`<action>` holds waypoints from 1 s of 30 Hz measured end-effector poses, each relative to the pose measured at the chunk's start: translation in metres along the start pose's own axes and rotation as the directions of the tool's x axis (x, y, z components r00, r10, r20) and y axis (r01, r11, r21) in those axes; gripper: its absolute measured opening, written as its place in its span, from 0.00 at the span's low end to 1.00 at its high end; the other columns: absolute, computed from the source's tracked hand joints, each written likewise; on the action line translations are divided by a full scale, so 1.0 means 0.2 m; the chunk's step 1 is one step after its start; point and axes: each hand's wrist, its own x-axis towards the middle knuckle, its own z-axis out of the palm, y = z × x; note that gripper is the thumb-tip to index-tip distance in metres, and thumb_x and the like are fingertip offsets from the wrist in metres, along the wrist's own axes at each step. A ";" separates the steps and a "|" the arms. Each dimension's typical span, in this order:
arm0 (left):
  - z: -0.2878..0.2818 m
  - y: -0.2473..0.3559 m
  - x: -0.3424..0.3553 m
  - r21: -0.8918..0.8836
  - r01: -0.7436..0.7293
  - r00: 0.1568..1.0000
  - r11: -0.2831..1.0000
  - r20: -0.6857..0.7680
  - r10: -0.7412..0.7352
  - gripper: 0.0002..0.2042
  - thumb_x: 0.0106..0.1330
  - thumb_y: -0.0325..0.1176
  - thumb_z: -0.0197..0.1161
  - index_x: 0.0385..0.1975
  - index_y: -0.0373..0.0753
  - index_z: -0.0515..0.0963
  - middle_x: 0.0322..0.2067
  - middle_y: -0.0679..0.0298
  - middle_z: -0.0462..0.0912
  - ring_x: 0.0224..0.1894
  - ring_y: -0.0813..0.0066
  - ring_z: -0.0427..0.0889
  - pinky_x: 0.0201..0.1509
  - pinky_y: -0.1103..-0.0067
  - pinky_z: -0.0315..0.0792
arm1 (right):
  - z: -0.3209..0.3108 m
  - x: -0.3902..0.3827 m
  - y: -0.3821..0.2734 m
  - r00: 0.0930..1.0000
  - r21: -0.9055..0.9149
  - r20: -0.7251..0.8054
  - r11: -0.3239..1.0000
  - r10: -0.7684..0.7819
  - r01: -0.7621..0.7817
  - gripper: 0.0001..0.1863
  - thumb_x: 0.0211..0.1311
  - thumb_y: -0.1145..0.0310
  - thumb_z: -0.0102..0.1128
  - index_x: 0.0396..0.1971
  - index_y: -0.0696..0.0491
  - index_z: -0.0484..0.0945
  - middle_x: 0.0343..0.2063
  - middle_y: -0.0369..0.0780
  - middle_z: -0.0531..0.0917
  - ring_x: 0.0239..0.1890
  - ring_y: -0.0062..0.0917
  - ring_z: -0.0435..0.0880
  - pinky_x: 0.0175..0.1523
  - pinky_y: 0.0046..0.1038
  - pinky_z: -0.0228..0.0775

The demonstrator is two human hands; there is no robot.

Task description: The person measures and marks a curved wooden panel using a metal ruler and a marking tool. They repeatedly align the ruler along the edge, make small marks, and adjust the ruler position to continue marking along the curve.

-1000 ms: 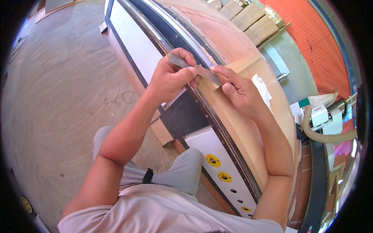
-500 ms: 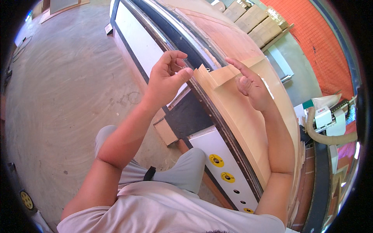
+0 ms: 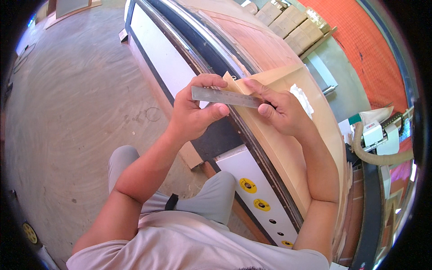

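Observation:
A short flat steel ruler [image 3: 225, 96] spans the gap between my hands, roughly level. My right hand [image 3: 284, 111] pinches its right end between thumb and fingers. My left hand [image 3: 191, 110] is curved, with its thumb and index finger apart. The ruler's left end crosses in front of the left palm and covers part of the fingers; I see no grip there. Below the ruler lie light wooden boards [image 3: 270, 150] on the machine table. An upright strip of wood [image 3: 276, 74] stands behind my right hand.
The long machine [image 3: 164, 56] has white side panels and yellow round labels [image 3: 248, 185] beside my knee. A crumpled white piece [image 3: 302, 100] lies on the boards. Cardboard boxes [image 3: 288, 20], an orange mesh sheet [image 3: 346, 40] and a ribbed hose [image 3: 375, 158] are farther right. Concrete floor [image 3: 85, 112] extends left.
The ruler now shows broadside between my hands; before, it could not be made out. My right hand has moved left and lower, toward my left hand, which stays curved.

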 end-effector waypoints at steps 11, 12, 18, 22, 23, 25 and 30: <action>0.02 0.01 0.00 -0.092 0.045 0.999 0.995 0.027 -0.043 0.19 0.65 0.35 0.75 0.50 0.36 0.77 0.50 0.52 0.85 0.53 0.71 0.84 0.60 0.75 0.77 | 0.00 0.00 0.00 1.000 -0.039 -0.022 0.999 -0.011 0.010 0.37 0.73 0.39 0.52 0.70 0.50 0.71 0.23 0.41 0.82 0.24 0.25 0.81 0.37 0.27 0.74; 0.02 0.00 0.00 -0.098 0.042 0.999 0.994 0.029 -0.040 0.19 0.65 0.35 0.75 0.50 0.36 0.77 0.50 0.52 0.85 0.53 0.71 0.84 0.59 0.76 0.77 | 0.00 0.00 0.00 1.000 -0.043 -0.025 0.999 -0.018 0.017 0.37 0.73 0.39 0.52 0.70 0.50 0.71 0.23 0.40 0.82 0.24 0.25 0.81 0.36 0.27 0.73; 0.02 0.00 0.00 -0.123 0.061 0.998 0.991 0.035 -0.057 0.19 0.66 0.38 0.75 0.50 0.36 0.76 0.50 0.50 0.85 0.47 0.77 0.84 0.49 0.81 0.79 | 0.00 0.01 -0.01 1.000 -0.011 -0.016 1.000 -0.027 0.027 0.37 0.73 0.39 0.53 0.71 0.50 0.71 0.21 0.39 0.80 0.21 0.24 0.79 0.34 0.26 0.72; 0.02 0.01 0.00 -0.124 0.080 0.996 0.989 0.049 -0.075 0.21 0.66 0.41 0.75 0.50 0.36 0.75 0.50 0.49 0.85 0.44 0.78 0.84 0.45 0.82 0.78 | -0.02 0.01 -0.02 1.000 -0.015 0.026 1.000 0.018 -0.018 0.33 0.71 0.48 0.57 0.71 0.47 0.71 0.29 0.43 0.85 0.30 0.36 0.85 0.39 0.32 0.77; 0.02 0.02 0.00 -0.130 0.081 0.996 0.988 0.056 -0.075 0.21 0.65 0.41 0.75 0.50 0.37 0.75 0.50 0.49 0.85 0.44 0.78 0.84 0.46 0.82 0.78 | -0.03 0.00 -0.02 0.998 -0.023 0.046 0.999 0.039 -0.038 0.31 0.70 0.52 0.58 0.71 0.45 0.70 0.33 0.45 0.88 0.35 0.42 0.89 0.42 0.35 0.79; 0.02 0.02 0.00 -0.151 0.081 0.995 0.985 0.067 -0.072 0.22 0.65 0.42 0.76 0.49 0.37 0.75 0.50 0.49 0.85 0.45 0.78 0.84 0.47 0.81 0.78 | -0.02 0.01 -0.02 1.000 0.001 0.017 1.000 -0.003 0.003 0.35 0.71 0.43 0.55 0.71 0.49 0.70 0.25 0.42 0.83 0.26 0.31 0.83 0.36 0.30 0.74; 0.03 0.01 0.00 -0.161 0.067 0.997 0.985 0.058 -0.059 0.22 0.64 0.41 0.76 0.49 0.37 0.75 0.49 0.50 0.86 0.50 0.72 0.85 0.53 0.77 0.79 | 0.00 0.01 0.00 0.999 -0.012 -0.004 0.999 -0.042 0.042 0.39 0.72 0.38 0.53 0.71 0.52 0.70 0.24 0.43 0.82 0.24 0.29 0.81 0.36 0.28 0.73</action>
